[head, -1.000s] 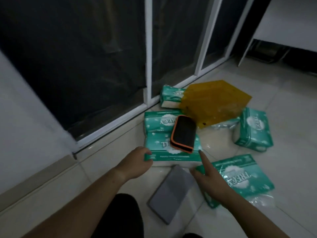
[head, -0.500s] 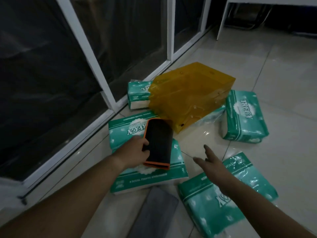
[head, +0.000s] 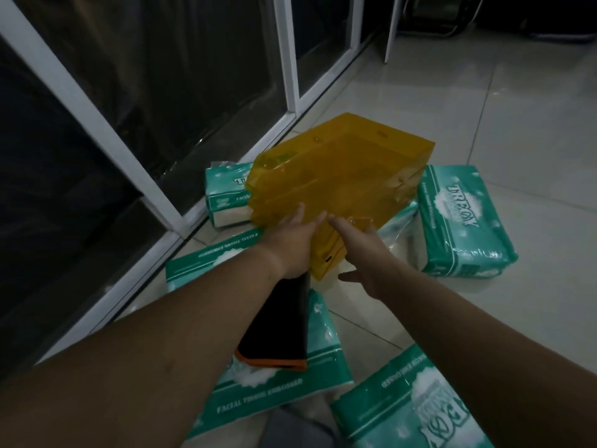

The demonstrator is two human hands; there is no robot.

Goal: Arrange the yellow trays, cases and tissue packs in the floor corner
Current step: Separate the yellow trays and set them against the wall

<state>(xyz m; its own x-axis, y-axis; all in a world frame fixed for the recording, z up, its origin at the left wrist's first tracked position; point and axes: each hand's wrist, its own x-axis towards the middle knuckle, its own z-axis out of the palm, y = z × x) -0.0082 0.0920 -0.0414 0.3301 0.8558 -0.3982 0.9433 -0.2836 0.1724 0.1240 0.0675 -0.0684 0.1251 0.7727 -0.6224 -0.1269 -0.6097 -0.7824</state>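
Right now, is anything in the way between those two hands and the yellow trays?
Nothing visible. The left hand and right hand already rest on the near edge of the yellow trays. The black case lies under the left wrist, not between.

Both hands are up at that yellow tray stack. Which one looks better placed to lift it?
Probably the right hand: its fingers rest on top of the yellow tray stack with the thumb below its near corner. The left hand only lies against the front.

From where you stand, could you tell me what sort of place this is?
Probably an indoor room or office corner, dimly lit: pale tiled floor, white-framed glass doors, and white furniture legs at the far edge.
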